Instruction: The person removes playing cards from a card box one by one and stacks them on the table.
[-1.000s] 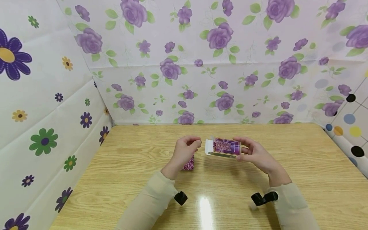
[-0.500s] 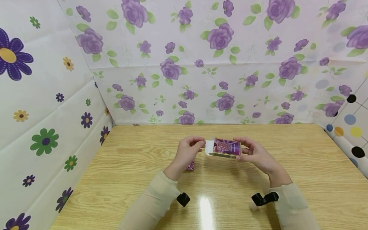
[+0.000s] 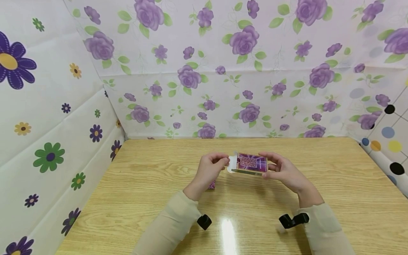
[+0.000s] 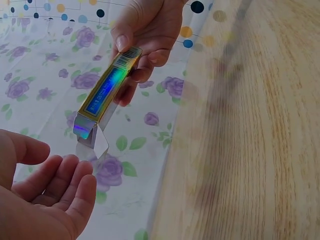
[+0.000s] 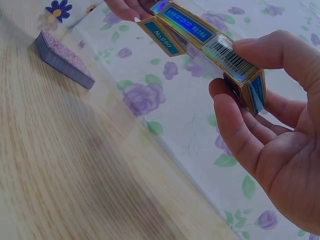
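My right hand (image 3: pixel 283 171) holds a purple playing-card box (image 3: pixel 251 163) by its right end, thumb on the near edge and fingers behind. The box is tilted above the table; its left end is unfolded, with a white flap (image 3: pixel 232 164) sticking out. In the right wrist view another flap (image 5: pixel 159 37), marked No.990, hangs from that end. My left hand (image 3: pixel 211 166) is beside the opened end, fingertips right at the white flap; in the left wrist view its fingers (image 4: pixel 60 182) are loosely bent. A deck of cards (image 5: pixel 65 57) with a pink-purple back lies on the table, mostly hidden behind my left wrist in the head view.
The wood-grain table (image 3: pixel 153 184) runs back to a wall covering (image 3: pixel 204 88) with purple roses. A flower-patterned sheet (image 3: pixel 63 141) stands along the left side, and a dotted one (image 3: pixel 389 141) along the right.
My left hand has moved right, from a little apart to the box's white flap. The right hand and the box have stayed nearly still.
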Demonstrator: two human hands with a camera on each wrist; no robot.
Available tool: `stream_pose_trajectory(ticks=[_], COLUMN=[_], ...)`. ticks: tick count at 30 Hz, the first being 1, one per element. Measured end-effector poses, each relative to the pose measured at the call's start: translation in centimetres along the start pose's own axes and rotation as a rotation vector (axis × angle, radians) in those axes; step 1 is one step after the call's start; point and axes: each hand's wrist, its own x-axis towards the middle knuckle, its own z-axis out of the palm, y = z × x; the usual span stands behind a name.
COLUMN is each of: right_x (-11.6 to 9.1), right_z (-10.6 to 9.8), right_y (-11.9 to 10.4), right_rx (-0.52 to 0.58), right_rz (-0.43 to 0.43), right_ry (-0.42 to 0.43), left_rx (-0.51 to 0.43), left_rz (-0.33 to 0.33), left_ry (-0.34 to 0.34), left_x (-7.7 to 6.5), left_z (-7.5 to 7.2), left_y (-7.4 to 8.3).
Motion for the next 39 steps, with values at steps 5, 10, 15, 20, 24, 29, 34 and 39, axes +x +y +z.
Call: stream_pose_trajectory(ticks=[5, 10, 15, 20, 24, 29, 34, 39], right_x=[0.0, 0.0, 0.0, 0.0, 0.0, -0.1, -0.1, -0.1], right_z=[0.0, 0.0, 0.0, 0.1, 0.1, 0.1, 0.1, 0.1], right_y=[0.0, 0.0, 0.0, -0.1, -0.1, -0.1, -0.1, -0.2], right_rx=[0.007, 0.012, 0.008, 0.011, 0.016, 0.022, 0.027, 0.032], right_rz=[-0.005, -0.015, -0.013, -0.011, -0.011, -0.009, -0.015, -0.015], right_ry=[-0.004, -0.016, -0.011, -0.01, -0.011, -0.009, -0.017, -0.025], left_rx=[0.025, 0.03, 0.015, -0.017, -0.042, -0.06, -0.103, -0.133], left_rz=[-0.027, -0.065, -0.085, -0.112, -0.129, -0.143, -0.176, -0.193], left_ry=[-0.002, 0.02, 0.023, 0.021, 0.016, -0.001, -0.014, -0.012], left_x=[-0.1, -0.1, 1.0, 1.7, 1.7, 1.6, 1.6, 1.8], left_z=[0.3, 0.6, 0.8, 1.0, 1.3, 1.7, 1.8, 1.9], left_y=[0.0, -0.1, -2.1, -3.4, -3.5, -3.6, -3.6, -3.7])
